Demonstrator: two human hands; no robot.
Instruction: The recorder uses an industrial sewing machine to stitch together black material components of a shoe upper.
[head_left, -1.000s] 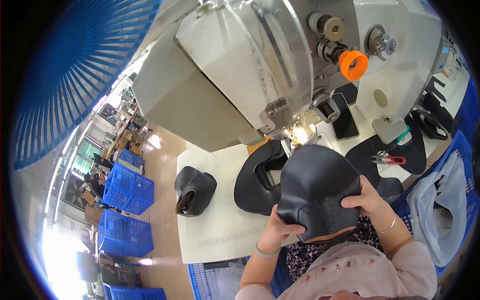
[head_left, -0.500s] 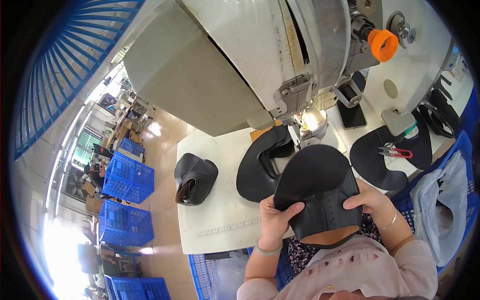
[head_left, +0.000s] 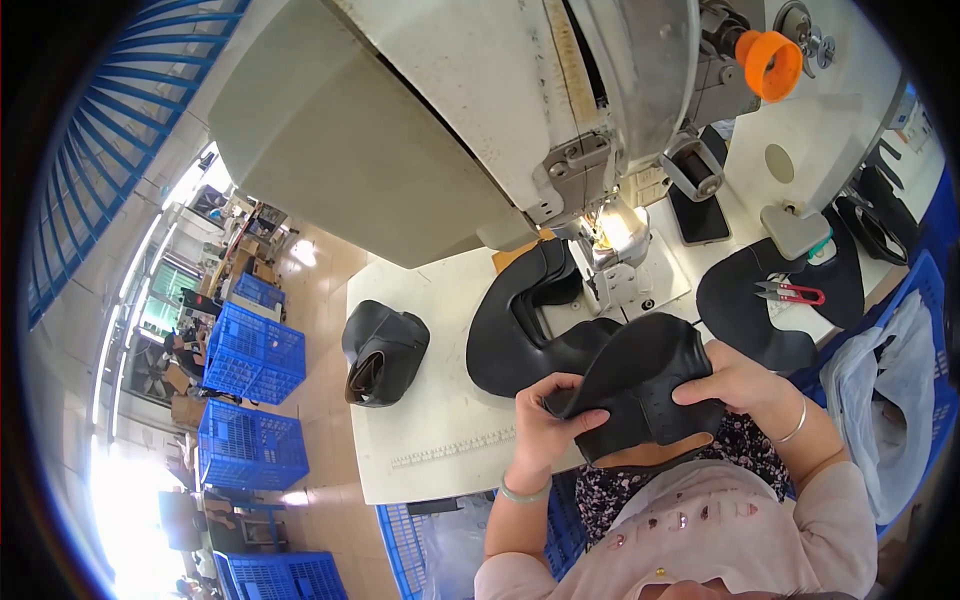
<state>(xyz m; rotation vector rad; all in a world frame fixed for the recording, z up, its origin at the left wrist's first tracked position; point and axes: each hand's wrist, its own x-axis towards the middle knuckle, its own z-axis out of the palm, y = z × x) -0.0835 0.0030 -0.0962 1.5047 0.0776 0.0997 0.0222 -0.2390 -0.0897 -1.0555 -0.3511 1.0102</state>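
Note:
Both my hands hold a black leather shoe upper (head_left: pixel 645 385) in front of my chest, at the near edge of the white sewing table (head_left: pixel 430 420). My left hand (head_left: pixel 545 420) pinches its left edge, thumb on top. My right hand (head_left: pixel 735 385) grips its right side. Just beyond it lies another black leather piece (head_left: pixel 515 320), curved and reaching under the sewing machine's lit needle area (head_left: pixel 615 240). The large grey-white sewing machine (head_left: pixel 520 110) hangs over the table.
A folded black upper (head_left: pixel 380 350) sits at the table's left. Red-handled snips (head_left: pixel 790 293) lie on a black leather piece (head_left: pixel 745 310) to the right. An orange thread spool (head_left: pixel 768 62) tops the machine. Blue crates (head_left: pixel 250 350) stand on the floor at left; a plastic bag (head_left: pixel 885 400) hangs right.
The upper has come down and nearer to my chest, and my hands have shifted their hold along its edges. The view has tilted slightly.

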